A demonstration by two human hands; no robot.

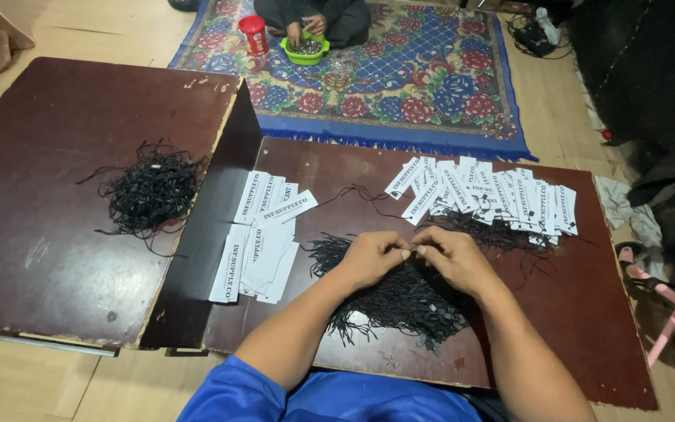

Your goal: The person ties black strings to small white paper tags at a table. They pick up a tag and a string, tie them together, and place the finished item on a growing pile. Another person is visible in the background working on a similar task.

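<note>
My left hand (370, 257) and my right hand (453, 255) meet fingertip to fingertip above a heap of black strings (400, 301) on the dark brown board (603, 312). Both pinch something thin and black between them, most likely one string. A loose stack of white paper tags (263, 234) lies to the left of my hands. A long row of overlapping white tags (486, 191), with strings under it, runs along the far side of the board.
A second dark board (41, 195) at the left carries another tangle of black strings (154, 191). Beyond lies a patterned rug (400, 86), where another person sits by a green bowl (306, 51) and a red can (254, 33). Pink sandals (666, 297) lie at the right.
</note>
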